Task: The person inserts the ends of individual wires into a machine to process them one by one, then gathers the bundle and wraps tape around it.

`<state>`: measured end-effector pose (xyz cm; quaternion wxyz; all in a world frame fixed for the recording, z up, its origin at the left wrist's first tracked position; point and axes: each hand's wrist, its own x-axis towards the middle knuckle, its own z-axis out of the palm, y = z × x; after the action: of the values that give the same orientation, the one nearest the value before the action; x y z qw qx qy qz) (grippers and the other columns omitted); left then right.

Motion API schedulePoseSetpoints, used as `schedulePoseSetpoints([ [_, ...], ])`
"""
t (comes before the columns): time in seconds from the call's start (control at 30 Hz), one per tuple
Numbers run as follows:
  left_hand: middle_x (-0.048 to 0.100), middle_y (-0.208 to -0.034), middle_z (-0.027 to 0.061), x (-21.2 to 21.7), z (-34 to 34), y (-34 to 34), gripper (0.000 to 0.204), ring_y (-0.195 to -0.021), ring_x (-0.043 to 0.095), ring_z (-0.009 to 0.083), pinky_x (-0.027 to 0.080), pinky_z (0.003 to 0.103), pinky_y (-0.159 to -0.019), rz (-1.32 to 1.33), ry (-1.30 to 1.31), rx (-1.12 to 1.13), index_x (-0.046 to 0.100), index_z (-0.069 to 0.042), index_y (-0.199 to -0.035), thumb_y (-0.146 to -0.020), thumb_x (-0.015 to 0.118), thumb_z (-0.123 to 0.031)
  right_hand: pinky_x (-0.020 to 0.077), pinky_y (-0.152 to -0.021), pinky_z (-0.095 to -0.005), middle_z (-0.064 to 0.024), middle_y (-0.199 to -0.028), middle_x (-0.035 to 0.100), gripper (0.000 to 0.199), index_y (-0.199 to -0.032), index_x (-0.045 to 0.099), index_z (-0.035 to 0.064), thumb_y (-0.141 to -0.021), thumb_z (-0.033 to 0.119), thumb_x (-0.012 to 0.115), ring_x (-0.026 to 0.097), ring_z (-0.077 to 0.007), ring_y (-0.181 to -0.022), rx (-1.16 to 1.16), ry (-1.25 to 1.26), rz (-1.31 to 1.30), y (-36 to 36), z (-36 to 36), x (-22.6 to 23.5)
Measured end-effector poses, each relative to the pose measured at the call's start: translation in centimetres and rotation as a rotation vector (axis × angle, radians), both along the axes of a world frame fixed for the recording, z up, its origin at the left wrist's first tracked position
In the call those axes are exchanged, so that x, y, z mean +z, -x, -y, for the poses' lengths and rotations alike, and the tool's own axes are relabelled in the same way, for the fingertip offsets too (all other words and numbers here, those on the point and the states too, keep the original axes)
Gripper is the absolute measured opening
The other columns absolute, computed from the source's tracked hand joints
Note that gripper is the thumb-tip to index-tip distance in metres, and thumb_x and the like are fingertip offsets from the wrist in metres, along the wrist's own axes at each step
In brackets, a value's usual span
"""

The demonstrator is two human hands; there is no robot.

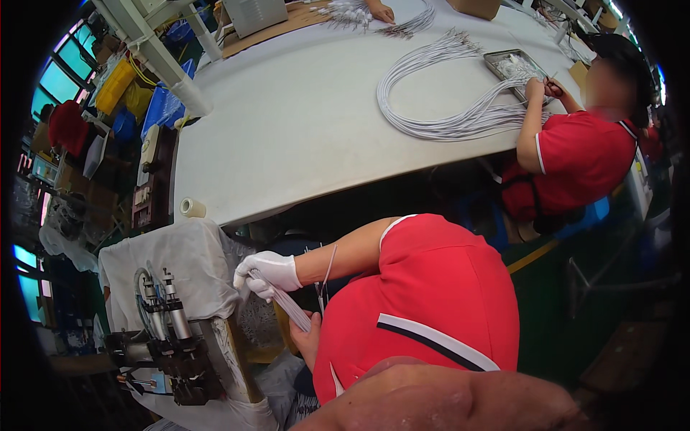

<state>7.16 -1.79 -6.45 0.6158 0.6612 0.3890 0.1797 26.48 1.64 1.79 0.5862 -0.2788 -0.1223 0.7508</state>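
My right hand [264,276], in a white glove, closes around the upper end of a bundle of thin white cables [291,309]. The bundle slants down from the glove to my bare left hand [309,337], whose fingers wrap round its lower part; my red shirt partly hides that hand. Left of both hands is a small machine [169,330] with metal cylinders and hoses, on a stand draped with a pale cloth [169,266]. Some loose thin strands [321,291] stick up beside my right wrist.
A large white table [287,144] lies beyond, with a looped cable bundle [392,93], a metal tray [514,65] and a spool [192,207]. A co-worker in red [575,158] sits at its right. Another person's hand [381,12] shows at the far edge.
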Motion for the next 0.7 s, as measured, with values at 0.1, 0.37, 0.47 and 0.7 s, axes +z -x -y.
schedulePoseSetpoints([
  [0.1,0.052,-0.078,0.0038,-0.3,0.1,0.0,0.018,-0.067,0.047,0.0113,0.041,0.027,-0.065,0.024,0.038,0.02,0.052,-0.001,-0.088,-0.078,0.065,-0.008,0.038,-0.045,-0.0324,0.0005,-0.045,0.036,0.023,-0.088,0.057,0.0083,-0.085,0.024,0.04,0.036,-0.0141,-0.036,0.005,-0.02,-0.006,-0.1,0.0,-0.3],
  [0.37,0.052,-0.078,0.0035,0.1,0.6,-0.3,0.021,-0.069,0.049,0.0103,0.041,0.026,-0.065,0.022,0.004,0.048,0.05,-0.001,-0.09,-0.078,0.066,-0.007,0.0361,-0.043,-0.0319,0.0011,-0.044,0.034,0.022,-0.086,0.057,0.0093,-0.085,0.025,0.042,0.033,-0.0136,-0.035,-0.006,-0.013,-0.006,-0.2,0.3,-0.2],
  [0.47,0.052,-0.076,0.0037,0.4,0.9,-0.4,0.02,-0.067,0.049,0.0101,0.042,0.025,-0.064,0.019,0.048,0.079,0.05,-0.001,-0.09,-0.079,0.065,-0.006,0.0358,-0.042,-0.0318,0.0015,-0.044,0.033,0.021,-0.085,0.057,0.0095,-0.084,0.026,0.043,0.033,-0.0132,-0.034,-0.009,-0.015,-0.014,-0.2,0.4,-0.2],
  [0.7,0.054,-0.076,0.0047,-0.6,0.6,-0.1,0.02,-0.067,0.051,0.0103,0.042,0.026,-0.062,0.007,0.046,0.055,0.05,0.0,-0.091,-0.078,0.065,-0.004,0.0353,-0.042,-0.0306,0.0021,-0.044,0.034,0.021,-0.083,0.056,0.0094,-0.084,0.027,0.045,0.033,-0.0124,-0.035,-0.009,0.007,-0.007,-0.3,0.6,-0.5],
])
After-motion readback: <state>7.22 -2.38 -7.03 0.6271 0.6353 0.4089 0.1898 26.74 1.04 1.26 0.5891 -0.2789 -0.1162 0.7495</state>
